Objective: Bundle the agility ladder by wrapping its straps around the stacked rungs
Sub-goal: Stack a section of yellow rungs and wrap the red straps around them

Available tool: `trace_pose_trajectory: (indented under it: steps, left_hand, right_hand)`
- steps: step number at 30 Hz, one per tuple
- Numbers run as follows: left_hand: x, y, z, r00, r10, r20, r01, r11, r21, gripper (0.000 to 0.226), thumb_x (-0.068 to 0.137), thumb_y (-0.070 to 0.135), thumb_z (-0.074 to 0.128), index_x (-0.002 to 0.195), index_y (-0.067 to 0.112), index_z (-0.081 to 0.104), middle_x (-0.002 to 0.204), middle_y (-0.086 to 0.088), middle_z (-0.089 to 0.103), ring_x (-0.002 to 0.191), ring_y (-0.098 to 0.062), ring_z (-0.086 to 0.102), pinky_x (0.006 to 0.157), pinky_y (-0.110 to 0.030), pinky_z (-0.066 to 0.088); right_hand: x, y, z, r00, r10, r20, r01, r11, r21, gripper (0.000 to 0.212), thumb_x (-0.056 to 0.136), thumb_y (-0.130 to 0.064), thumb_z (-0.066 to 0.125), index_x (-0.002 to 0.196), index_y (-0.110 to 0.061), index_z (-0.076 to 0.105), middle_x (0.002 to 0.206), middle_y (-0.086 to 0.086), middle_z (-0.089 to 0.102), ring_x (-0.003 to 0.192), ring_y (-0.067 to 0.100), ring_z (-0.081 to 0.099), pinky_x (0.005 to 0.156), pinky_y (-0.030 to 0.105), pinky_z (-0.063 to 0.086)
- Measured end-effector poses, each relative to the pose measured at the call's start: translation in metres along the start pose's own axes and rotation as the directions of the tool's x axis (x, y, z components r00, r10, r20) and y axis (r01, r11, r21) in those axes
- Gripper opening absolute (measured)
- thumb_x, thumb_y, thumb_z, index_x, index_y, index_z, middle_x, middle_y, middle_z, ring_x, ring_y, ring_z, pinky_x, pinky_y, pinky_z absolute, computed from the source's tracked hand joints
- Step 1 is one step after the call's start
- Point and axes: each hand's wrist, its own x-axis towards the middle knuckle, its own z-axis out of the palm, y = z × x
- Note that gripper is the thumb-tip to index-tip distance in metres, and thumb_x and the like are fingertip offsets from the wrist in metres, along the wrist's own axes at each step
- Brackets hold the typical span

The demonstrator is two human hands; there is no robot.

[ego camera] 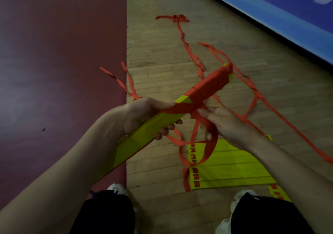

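Observation:
A stack of yellow ladder rungs (144, 134) slants from lower left to upper right in front of me. Its far half is covered by wound red strap (209, 86). My left hand (142, 114) grips the stack at its middle, thumb on top over a strap turn, fingers curled underneath. Just to the right, my right hand (225, 123) holds a loop of red strap (207, 149) that hangs below the stack. Loose strap (252, 96) trails away across the floor.
More yellow rungs (232, 169) lie flat on the wooden floor (162, 53) under my right forearm. A dark red mat (59, 62) covers the left side. A blue banner (279, 8) runs along the upper right. My knees and white shoes sit at the bottom.

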Motion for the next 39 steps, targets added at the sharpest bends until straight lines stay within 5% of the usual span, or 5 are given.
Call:
trace_pose_trajectory:
  steps: [9,16,24,35,39]
  left_hand:
    - [0.006,-0.001,-0.001,0.988,0.109,-0.108,-0.109,0.994,0.000,0.043,0.080,0.033,0.059,0.109,0.001,0.063,0.081,-0.009,0.063,0.066,-0.017,0.056,0.059,-0.025,0.045]
    - [0.010,0.002,0.008,0.934,0.195,-0.299,-0.171,0.980,0.104,0.036,0.067,0.031,0.067,0.092,0.005,0.066,0.078,-0.008,0.064,0.065,-0.014,0.056,0.054,-0.022,0.044]
    - [0.023,-0.001,0.026,0.829,0.343,-0.441,-0.166,0.905,0.392,0.013,0.077,0.017,0.077,0.083,0.025,0.070,0.105,-0.014,0.072,0.098,-0.026,0.066,0.096,-0.040,0.049]
    - [0.021,-0.008,0.036,0.715,0.600,-0.359,-0.139,0.625,0.768,0.057,0.081,0.034,0.075,0.133,0.018,0.057,0.113,0.005,0.064,0.099,-0.006,0.057,0.078,-0.011,0.040]
    - [0.018,-0.006,0.030,0.775,0.466,-0.427,-0.158,0.797,0.583,0.041,0.078,0.028,0.078,0.117,0.022,0.068,0.109,0.002,0.068,0.099,-0.012,0.060,0.088,-0.025,0.046]
  right_hand:
    - [0.000,0.001,0.001,0.988,0.051,-0.148,-0.036,0.994,0.100,0.006,0.084,-0.005,0.067,0.088,-0.001,0.065,0.052,0.004,0.063,0.039,0.013,0.058,0.039,0.022,0.048]
    - [-0.001,0.002,0.001,0.961,-0.131,-0.242,0.089,0.981,-0.175,0.023,0.083,-0.022,0.072,0.069,-0.009,0.060,0.044,0.003,0.052,0.030,0.012,0.048,0.034,0.019,0.038]
    - [-0.006,-0.003,0.007,0.922,-0.244,-0.301,0.169,0.952,-0.254,0.034,0.086,-0.031,0.067,0.065,-0.007,0.057,0.040,0.001,0.044,0.028,0.008,0.040,0.032,0.018,0.031]
    - [-0.005,-0.004,0.004,0.927,-0.093,-0.365,0.086,0.996,-0.034,0.036,0.089,-0.038,0.064,0.058,-0.019,0.064,0.039,0.002,0.036,0.027,0.007,0.032,0.029,0.015,0.022]
    - [-0.004,-0.004,-0.002,0.974,-0.039,-0.225,0.053,0.997,0.055,0.022,0.091,-0.029,0.061,0.078,-0.012,0.066,0.039,0.000,0.034,0.025,0.004,0.027,0.029,0.015,0.020]
